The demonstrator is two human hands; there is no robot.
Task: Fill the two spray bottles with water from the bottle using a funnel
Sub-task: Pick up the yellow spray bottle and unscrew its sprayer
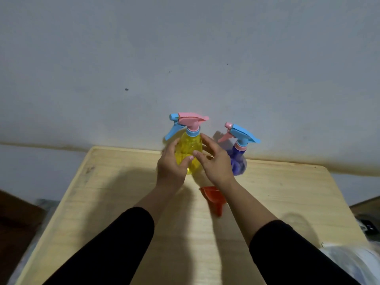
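left hand (171,168) grips yellow spray bottle (190,149) at worktop (102,192) far edge, right hand (216,163) open beside it; risk: twisting cap w/ loose hold tips bottle onto funnel (213,197).

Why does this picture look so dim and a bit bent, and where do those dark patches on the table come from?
Head view: the light is low and soft, so colours look muted; the wide lens bows the table edges; the arms throw broad shadows on the wood; the purple bottle shadows the wall; the left hand, right hand and funnel are slightly blurred.
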